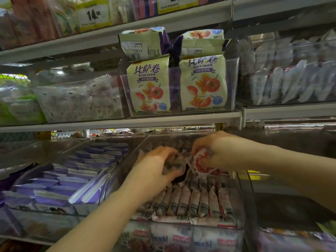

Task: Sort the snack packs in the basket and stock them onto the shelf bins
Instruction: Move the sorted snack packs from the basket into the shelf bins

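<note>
Your right hand (219, 151) pinches a red-and-white snack pack (201, 163) above the clear bin (242, 200); your left hand (154, 166), at its 9 o'clock, grips a blurred bundle of packs (173, 167). The upright row (190, 201) lies at 6 o'clock, below both

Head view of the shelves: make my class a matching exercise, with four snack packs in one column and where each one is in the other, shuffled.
1. tomato-print packs
2. purple packs
3. red-and-white pack
4. dark pack

A. gripped by the right hand
B. lying in the lower bin, left of both hands
C. upright in the clear bin one shelf up
D. gripped by the left hand

Pairs: 1-C, 2-B, 3-A, 4-D
</note>
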Tool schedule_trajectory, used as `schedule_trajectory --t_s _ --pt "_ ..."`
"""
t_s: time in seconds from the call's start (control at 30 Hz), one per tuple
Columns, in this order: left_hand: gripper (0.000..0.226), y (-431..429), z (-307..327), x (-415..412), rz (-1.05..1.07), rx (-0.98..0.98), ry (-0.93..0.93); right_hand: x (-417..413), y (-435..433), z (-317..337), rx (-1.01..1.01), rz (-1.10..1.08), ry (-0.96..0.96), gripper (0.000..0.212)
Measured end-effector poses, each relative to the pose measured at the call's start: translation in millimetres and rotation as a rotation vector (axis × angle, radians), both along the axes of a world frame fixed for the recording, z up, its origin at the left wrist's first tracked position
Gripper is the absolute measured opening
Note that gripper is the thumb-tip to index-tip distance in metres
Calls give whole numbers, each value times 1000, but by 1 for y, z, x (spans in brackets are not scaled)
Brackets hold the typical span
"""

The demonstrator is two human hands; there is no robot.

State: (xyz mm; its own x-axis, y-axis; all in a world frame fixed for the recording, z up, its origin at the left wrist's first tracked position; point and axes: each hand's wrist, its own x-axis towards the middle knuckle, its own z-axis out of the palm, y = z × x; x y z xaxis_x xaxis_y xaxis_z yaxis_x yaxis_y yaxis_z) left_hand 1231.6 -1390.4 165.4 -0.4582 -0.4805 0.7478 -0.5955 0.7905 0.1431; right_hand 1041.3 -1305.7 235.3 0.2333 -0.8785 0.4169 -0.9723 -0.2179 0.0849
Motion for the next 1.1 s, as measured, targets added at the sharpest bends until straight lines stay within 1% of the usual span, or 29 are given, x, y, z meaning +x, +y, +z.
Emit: schedule_trajectory --t_s 0.03,0.07,0.13,0.17,0.23,0.27,0.3,0.37,0.5,0.63,0.67,0.7,0.77,0.83,0.9,0.97,1.0,1.07,1.1 --pt "44 -4 -1 -1 71 -103 -97 4 -10 -1 -33 -76 47 24" --pt "46 -8 -3 -3 134 -163 -192 8 -21 -3 -55 -142 92 22" --pt "56 -16 -8 -9 217 -164 -333 16 -42 -9 -48 -163 146 24" --pt "60 -19 -10 -11 240 -150 -375 19 -49 -11 13 -126 137 31" --pt "61 -24 -13 -13 268 -147 -408 18 -54 -8 241 -51 131 52" --pt "58 -25 -14 -14 274 -156 -406 16 -52 -5 338 -30 159 65" --pt "55 -25 -14 -14 276 -162 -402 13 -50 -2 391 -18 184 75" --pt "49 -24 -14 -14 280 -154 -399 6 -45 0 396 -11 222 84" --pt "46 -23 -13 -15 288 -142 -419 7 -47 -9 305 -72 308 83" --pt "44 -21 -14 -15 271 -173 -404 19 -59 -14 162 -99 249 67" --pt "44 -20 -16 -13 263 -181 -388 21 -61 -14 143 -89 228 67" --pt "47 -18 -18 -11 252 -182 -364 21 -61 -13 158 -75 203 70" --pt "53 -13 -20 -8 221 -163 -298 16 -56 -6 267 -61 164 81" --pt "60 -7 -19 -7 189 -151 -216 6 -46 2 348 -68 190 93" --pt "64 -2 -16 -12 139 -144 -164 1 -39 3 336 -65 235 100" --pt "64 2 -14 -22 110 -131 -200 1 -37 -3 282 -65 254 97" --pt "62 2 -14 -27 115 -117 -230 2 -38 -6 255 -74 257 91" --pt "59 -1 -14 -35 160 -83 -290 3 -43 -7 189 -68 241 70" --pt "56 -4 -13 -37 194 -77 -318 2 -47 -6 150 -43 208 55"
